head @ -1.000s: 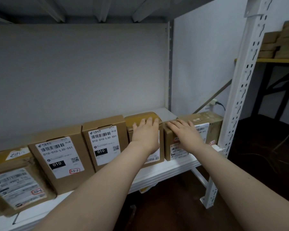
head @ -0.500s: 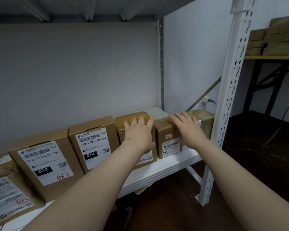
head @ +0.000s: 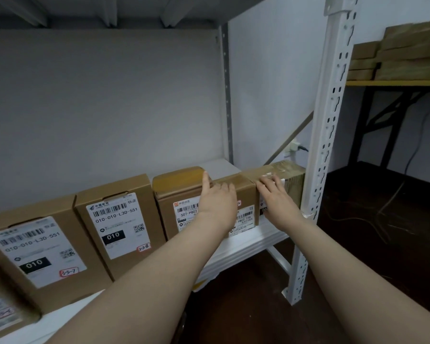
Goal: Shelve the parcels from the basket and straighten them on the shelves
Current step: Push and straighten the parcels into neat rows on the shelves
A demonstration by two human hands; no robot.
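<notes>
Both grips have shifted rightward along the row since a second ago. The left grip (head: 217,203) has come off the taped-top parcel (head: 179,189) and now lies on the smaller parcel (head: 245,192) next along. The right grip (head: 277,202) has gone on to the end parcel (head: 292,181), which sits hard by the white upright (head: 333,120).

Neither grip clasps anything. The left one is open, its fingers laid over the smaller parcel's top front edge and one raised digit touching the taped-top parcel's corner. The right one is open too, with straight fingers spread flat on the end parcel.

I judge this to be squaring-up by pressing, now at the last two parcels of the row, so this level looks nearly done. The basket is out of view, so what remains to be shelved cannot be told.

Six parcels show on the shelf (head: 243,247). One lies under each grip and the taped-top one is just left of the left grip. Further left stand two with 010 labels (head: 119,219) (head: 35,256), then a partly cut-off one (head: 3,311). Well beyond the right grip, flat cardboard stacks (head: 407,53) are too blurred to count.
</notes>
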